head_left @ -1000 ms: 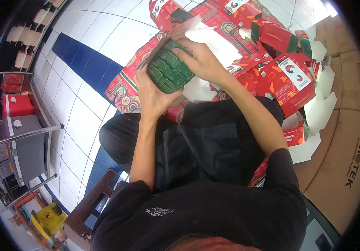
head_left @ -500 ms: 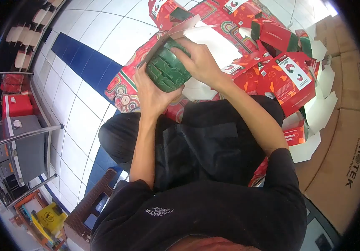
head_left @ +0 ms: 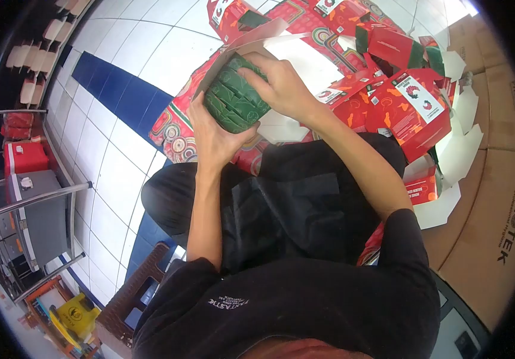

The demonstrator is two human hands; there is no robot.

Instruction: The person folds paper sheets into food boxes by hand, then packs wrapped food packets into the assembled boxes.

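Observation:
A carton with overlapping green patterned flaps (head_left: 233,96) is held between my two hands above the patterned red mat. My left hand (head_left: 214,134) wraps round its left and lower side, the thumb at the lower right corner. My right hand (head_left: 281,87) grips the upper right side, its thumb lying on the green flaps and its fingers behind the edge. A pale cardboard flap (head_left: 257,37) stands up along the far side of the carton. White flat card (head_left: 311,63) lies on the mat (head_left: 176,134) beyond my right hand.
Red folded boxes (head_left: 410,107) are piled at the right, beside brown cardboard (head_left: 484,221). Another red box (head_left: 230,18) stands at the far edge of the mat. At the left are a metal-framed rack (head_left: 42,200), a yellow item (head_left: 77,314) and a brown stool (head_left: 132,293).
Both hands and the green-flapped carton have shifted slightly left. The grip looks much the same, and the view has tilted a little.

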